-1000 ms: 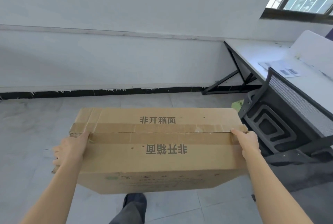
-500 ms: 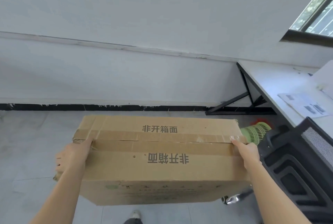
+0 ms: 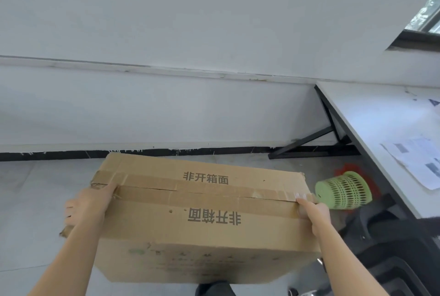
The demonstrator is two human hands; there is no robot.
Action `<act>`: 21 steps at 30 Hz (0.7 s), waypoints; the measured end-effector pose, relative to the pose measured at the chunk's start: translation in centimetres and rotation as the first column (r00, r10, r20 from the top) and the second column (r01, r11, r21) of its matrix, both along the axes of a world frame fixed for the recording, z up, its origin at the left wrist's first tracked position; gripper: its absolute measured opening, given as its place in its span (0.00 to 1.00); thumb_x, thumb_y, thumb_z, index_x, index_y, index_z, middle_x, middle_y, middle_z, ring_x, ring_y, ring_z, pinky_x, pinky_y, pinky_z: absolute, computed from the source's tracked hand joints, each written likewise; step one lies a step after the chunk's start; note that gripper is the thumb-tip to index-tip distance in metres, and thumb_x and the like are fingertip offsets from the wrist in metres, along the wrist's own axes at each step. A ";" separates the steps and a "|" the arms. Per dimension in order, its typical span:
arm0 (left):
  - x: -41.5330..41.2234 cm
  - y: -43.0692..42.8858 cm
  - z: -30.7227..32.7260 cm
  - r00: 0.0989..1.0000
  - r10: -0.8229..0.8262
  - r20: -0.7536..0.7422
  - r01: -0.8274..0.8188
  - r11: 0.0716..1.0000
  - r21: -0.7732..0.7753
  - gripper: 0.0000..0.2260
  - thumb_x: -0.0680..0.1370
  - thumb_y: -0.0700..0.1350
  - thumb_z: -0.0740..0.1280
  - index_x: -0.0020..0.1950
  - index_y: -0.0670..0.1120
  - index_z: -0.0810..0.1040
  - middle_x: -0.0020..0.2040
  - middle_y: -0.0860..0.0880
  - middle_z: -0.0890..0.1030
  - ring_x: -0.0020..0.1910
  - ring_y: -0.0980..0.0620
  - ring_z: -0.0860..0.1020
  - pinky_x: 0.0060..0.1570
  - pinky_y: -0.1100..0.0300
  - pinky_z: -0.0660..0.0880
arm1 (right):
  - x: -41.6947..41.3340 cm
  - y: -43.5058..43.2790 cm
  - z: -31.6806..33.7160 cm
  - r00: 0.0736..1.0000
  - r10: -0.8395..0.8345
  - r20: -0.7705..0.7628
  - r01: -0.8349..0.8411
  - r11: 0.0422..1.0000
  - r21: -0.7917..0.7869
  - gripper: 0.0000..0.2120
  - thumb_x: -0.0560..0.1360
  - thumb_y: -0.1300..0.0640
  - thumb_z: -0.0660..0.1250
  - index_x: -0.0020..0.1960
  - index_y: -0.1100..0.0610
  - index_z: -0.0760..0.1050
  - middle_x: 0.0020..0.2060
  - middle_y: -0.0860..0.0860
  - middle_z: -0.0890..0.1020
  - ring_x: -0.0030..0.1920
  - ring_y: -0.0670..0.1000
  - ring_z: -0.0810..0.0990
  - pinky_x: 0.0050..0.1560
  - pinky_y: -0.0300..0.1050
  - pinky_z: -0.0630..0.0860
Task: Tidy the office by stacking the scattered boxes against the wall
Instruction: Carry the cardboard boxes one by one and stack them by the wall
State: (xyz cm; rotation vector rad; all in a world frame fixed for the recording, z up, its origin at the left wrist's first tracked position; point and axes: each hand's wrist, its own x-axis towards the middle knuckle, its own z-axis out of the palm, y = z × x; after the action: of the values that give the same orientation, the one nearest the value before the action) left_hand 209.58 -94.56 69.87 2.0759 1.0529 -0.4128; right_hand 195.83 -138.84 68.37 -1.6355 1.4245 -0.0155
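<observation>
Cardboard box (image 3: 202, 219): one, held up between two bare hands and filling the view from the centre down toward 6 o'clock. The left hand (image 3: 88, 207) grips the box's 9 o'clock end. Its thumb lies on the taped seam and its fingers (image 3: 70, 210) curl round the torn side. The right hand (image 3: 314, 212) grips the 3 o'clock end with its thumb laid along the same seam. Its other fingers are hidden behind the edge.

One strip of brown tape runs across the top, and two printed lines of four characters each sit either side of it, the nearer line upside down. The box's far edge points at 12 o'clock toward the black skirting (image 3: 142, 152) at the foot of the white wall (image 3: 166, 33), apart from it, with grey floor (image 3: 35, 200) between.

At the box's 3 o'clock one green slotted basket (image 3: 342, 191) lies on its side, just beside the corner. One black chair (image 3: 392, 243) stands at 4 o'clock. One white worktop (image 3: 371, 117) runs along at 2 o'clock and carries a few printed sheets (image 3: 416, 160). One window (image 3: 426, 9) shows at 1 o'clock.
</observation>
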 end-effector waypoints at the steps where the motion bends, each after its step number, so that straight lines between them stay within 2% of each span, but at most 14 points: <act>1: 1.0 -1.3 -0.1 1.000 0.009 -0.003 -0.009 1.000 0.005 0.37 0.70 0.64 0.68 0.67 0.38 0.69 0.66 0.35 0.65 0.67 0.37 0.64 0.68 0.44 0.56 | 1.1 -1.4 -0.3 1.000 0.005 -0.004 -0.005 1.000 0.013 0.31 0.70 0.48 0.72 0.64 0.65 0.66 0.61 0.62 0.74 0.62 0.65 0.70 0.66 0.61 0.64; 4: 3.9 -4.7 -0.4 1.000 0.008 -0.020 -0.007 1.000 0.023 0.36 0.69 0.65 0.68 0.65 0.39 0.71 0.64 0.34 0.67 0.65 0.38 0.65 0.67 0.44 0.60 | 4.7 -5.5 -0.5 0.999 0.027 -0.017 -0.026 0.999 0.039 0.30 0.71 0.50 0.71 0.64 0.66 0.66 0.61 0.62 0.73 0.61 0.64 0.70 0.65 0.58 0.66; 8: 7.8 -8.8 -0.9 1.000 0.009 -0.019 -0.008 1.000 0.017 0.39 0.67 0.69 0.66 0.65 0.40 0.70 0.64 0.35 0.68 0.63 0.35 0.66 0.65 0.39 0.63 | 9.5 -10.3 -0.4 0.999 0.037 -0.013 -0.037 0.998 0.048 0.30 0.72 0.50 0.70 0.66 0.65 0.64 0.62 0.62 0.72 0.62 0.63 0.69 0.64 0.56 0.66; 12: 10.7 -11.2 -2.4 0.999 0.038 -0.031 -0.038 0.999 0.013 0.42 0.60 0.73 0.66 0.61 0.42 0.73 0.59 0.36 0.72 0.57 0.32 0.70 0.60 0.35 0.67 | 13.4 -13.8 -0.5 0.998 0.057 0.002 -0.057 0.997 0.044 0.29 0.73 0.52 0.69 0.67 0.65 0.63 0.63 0.61 0.71 0.63 0.62 0.69 0.62 0.53 0.66; 16: 13.6 -13.6 -3.4 0.998 0.056 0.004 -0.056 0.998 -0.003 0.30 0.68 0.61 0.71 0.59 0.39 0.74 0.59 0.35 0.73 0.59 0.34 0.71 0.61 0.39 0.68 | 16.9 -16.3 -1.1 0.999 0.050 -0.016 -0.049 0.998 0.041 0.28 0.74 0.55 0.69 0.67 0.66 0.62 0.63 0.62 0.71 0.63 0.61 0.69 0.60 0.52 0.66; 21: 18.3 -15.8 -5.9 0.998 0.044 -0.043 -0.044 0.999 0.007 0.31 0.69 0.60 0.71 0.61 0.37 0.72 0.60 0.34 0.73 0.59 0.34 0.72 0.61 0.41 0.69 | 21.6 -18.4 -2.1 0.997 0.048 -0.054 -0.045 0.998 0.045 0.28 0.74 0.58 0.69 0.67 0.67 0.61 0.64 0.62 0.70 0.64 0.62 0.69 0.60 0.51 0.67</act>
State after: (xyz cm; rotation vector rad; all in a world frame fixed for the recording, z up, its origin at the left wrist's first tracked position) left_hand 227.88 -110.34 64.00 2.0541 1.1245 -0.4347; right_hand 217.44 -157.29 66.32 -1.6434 1.4181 0.0879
